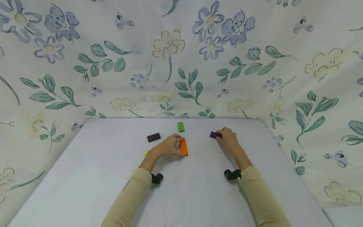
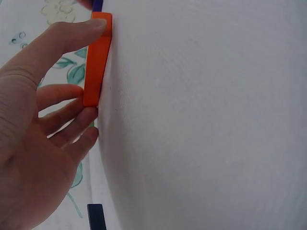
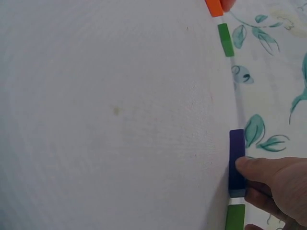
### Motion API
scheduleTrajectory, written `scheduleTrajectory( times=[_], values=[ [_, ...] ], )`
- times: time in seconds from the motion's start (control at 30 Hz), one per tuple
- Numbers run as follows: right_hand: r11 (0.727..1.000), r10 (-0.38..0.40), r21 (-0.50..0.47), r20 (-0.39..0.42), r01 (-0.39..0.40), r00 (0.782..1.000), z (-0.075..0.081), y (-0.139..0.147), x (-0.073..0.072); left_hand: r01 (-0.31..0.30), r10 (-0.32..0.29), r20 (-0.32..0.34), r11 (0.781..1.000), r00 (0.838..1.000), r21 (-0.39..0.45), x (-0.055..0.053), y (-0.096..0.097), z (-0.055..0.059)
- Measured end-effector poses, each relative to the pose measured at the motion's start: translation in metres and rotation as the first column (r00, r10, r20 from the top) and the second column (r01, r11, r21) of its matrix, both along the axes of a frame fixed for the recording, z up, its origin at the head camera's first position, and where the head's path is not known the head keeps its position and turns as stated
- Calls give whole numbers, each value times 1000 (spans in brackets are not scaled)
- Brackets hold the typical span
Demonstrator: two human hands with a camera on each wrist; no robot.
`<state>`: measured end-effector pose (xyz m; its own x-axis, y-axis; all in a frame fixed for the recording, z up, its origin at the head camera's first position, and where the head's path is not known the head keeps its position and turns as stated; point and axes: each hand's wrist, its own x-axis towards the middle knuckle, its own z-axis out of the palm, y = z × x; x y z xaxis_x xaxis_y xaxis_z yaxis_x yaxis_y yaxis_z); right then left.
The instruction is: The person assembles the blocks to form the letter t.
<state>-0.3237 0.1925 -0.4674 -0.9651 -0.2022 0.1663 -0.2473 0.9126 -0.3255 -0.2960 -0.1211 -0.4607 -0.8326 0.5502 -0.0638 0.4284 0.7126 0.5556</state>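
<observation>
Near the middle of the table, my left hand [image 1: 168, 145] grips an orange block [image 1: 184, 147] by its ends. In the left wrist view the thumb lies on one end of the orange block [image 2: 96, 69] and fingers touch the other. Farther right, my right hand [image 1: 229, 140] pinches a purple block [image 1: 213, 135]; its thumb presses on the side of this purple block [image 3: 236, 148] in the right wrist view. A green block [image 1: 181, 127] lies beyond the orange one. Close to the right hand's fingers is another green block [image 3: 235, 218], hidden in the head view.
A dark brown block [image 1: 153, 137] lies left of the green one. Something yellow [image 1: 146, 153] peeks out from behind the left wrist. Flower-patterned cloth [image 1: 170, 63] hangs behind and beside the white table [image 1: 85, 176].
</observation>
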Motion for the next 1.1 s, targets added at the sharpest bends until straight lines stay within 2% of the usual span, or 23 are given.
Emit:
scheduleTrajectory(
  times=[0.1, 0.33, 0.73, 1.1],
  values=[
    [1000, 6, -9, -11, -6, 1000, -1, 1, 1, -3, 3, 6, 1000, 1000, -2, 1, 0, -1],
    [1000, 17, 3, -8, -17, 1000, 1, 2, -5, 6, -5, 43, 999, 999, -34, -2, 0, 5],
    [1000, 11, -4, 0, -11, 1000, -1, 4, -5, 48, -44, 89, 998, 995, -47, -2, 0, 5],
    [1000, 7, 6, -1, -7, 1000, -2, 1, -5, 55, -43, 129, 994, 991, -90, 6, 1, 11]
  ],
)
